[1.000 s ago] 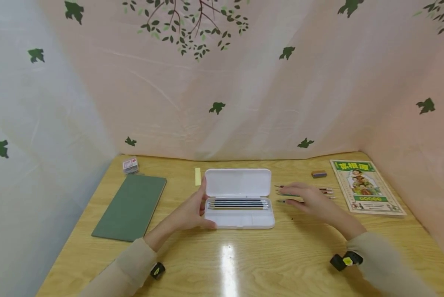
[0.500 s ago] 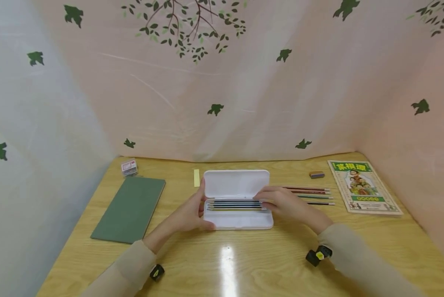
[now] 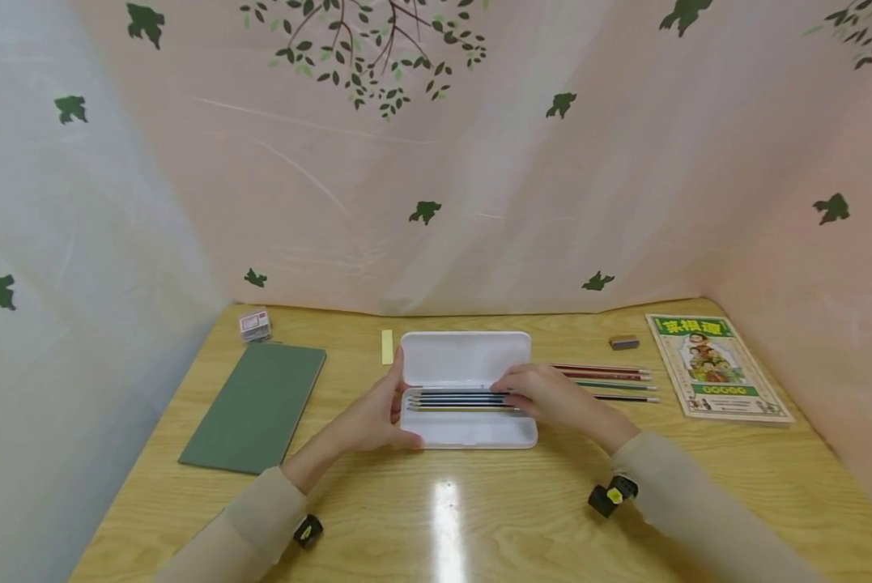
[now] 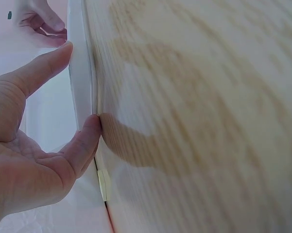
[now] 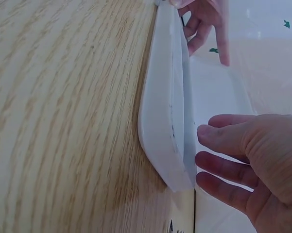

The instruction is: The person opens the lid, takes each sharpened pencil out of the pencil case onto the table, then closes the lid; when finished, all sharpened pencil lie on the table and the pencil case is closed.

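A white pencil case (image 3: 472, 436) lies with its lid raised in the middle of the table. Several pencils (image 3: 453, 402) are lined up inside it, points to the left. My left hand (image 3: 370, 417) grips the case's left end, thumb at the front edge and fingers behind. My right hand (image 3: 545, 397) is over the case's right end, covering the pencils' rear ends. In the right wrist view its slightly bent fingers (image 5: 228, 182) reach just past the rim, with nothing seen between them; the fingertips are partly hidden. Several more pencils (image 3: 618, 387) lie on the table right of the case.
A green notebook (image 3: 257, 409) and a small box (image 3: 255, 325) are at the left. Behind the case lies a yellow strip (image 3: 387, 346). On the right are an eraser (image 3: 623, 342) and an illustrated booklet (image 3: 720, 368). A curtain (image 3: 333, 219) hangs behind the table (image 3: 538, 518).
My right hand has moved left from the loose pencils to the case's right end, then slightly further left over the pencils inside. My left hand stays on the case.
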`<state>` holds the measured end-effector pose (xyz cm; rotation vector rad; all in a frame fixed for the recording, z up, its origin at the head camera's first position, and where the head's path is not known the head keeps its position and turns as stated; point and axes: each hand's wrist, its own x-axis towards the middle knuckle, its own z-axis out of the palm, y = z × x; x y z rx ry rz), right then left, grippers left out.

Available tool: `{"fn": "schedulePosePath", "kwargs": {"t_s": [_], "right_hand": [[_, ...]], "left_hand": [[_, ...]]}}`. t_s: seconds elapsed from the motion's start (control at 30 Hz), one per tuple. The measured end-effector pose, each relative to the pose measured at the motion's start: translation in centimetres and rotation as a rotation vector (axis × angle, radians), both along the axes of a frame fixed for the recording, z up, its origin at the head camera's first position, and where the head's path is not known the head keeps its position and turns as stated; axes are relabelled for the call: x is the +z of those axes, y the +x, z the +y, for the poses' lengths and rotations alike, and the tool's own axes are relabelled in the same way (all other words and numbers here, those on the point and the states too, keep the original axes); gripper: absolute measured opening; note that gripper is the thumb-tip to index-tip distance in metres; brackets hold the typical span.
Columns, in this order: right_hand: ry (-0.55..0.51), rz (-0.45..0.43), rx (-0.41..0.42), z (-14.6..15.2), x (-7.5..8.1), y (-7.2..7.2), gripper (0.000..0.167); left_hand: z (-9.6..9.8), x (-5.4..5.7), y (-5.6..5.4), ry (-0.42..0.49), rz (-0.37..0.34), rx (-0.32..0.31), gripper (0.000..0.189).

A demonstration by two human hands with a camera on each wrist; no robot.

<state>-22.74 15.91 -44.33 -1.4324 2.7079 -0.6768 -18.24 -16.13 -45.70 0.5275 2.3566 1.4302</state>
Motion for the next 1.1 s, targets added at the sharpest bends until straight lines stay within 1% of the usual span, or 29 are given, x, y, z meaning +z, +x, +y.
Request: {"fn": "schedulePosePath", "kwargs": {"t_s": [0.23,0.37,0.47,0.7,0.87,1.0,1.1], "right_hand": [[0.000,-0.004,-0.006,-0.7,0.1,0.0,0.022],[0.013,0.010,0.009,-0.9,-0.1,0.0,0.023],[0.029,0.035,0.016,-1.0,-0.3,0.0,0.023],[0.056,0.131,0.024,-1.1,-0.7,0.0,0.021],[0.051,0.149,0.025,-1.2,-0.9,0.0,0.021],[0.049,0.156,0.013,-1.4,-1.1,0.2,0.022],[0.062,0.144,0.003,-1.7,-1.1,0.3,0.022]], "left_hand": [[0.0,0.0,-0.1,0.007,0.009,-0.004,0.142],[0.1,0.1,-0.2,-0.013,0.019,0.000,0.143],[0.2,0.2,-0.2,-0.018,0.020,-0.001,0.142],[0.3,0.3,-0.3,0.025,0.013,-0.018,0.142],[0.3,0.1,-0.4,0.049,0.026,-0.042,0.143],[0.2,0.0,-0.3,0.029,0.031,-0.029,0.144],[0.1,-0.1,-0.1,0.016,0.020,-0.013,0.143]]}}
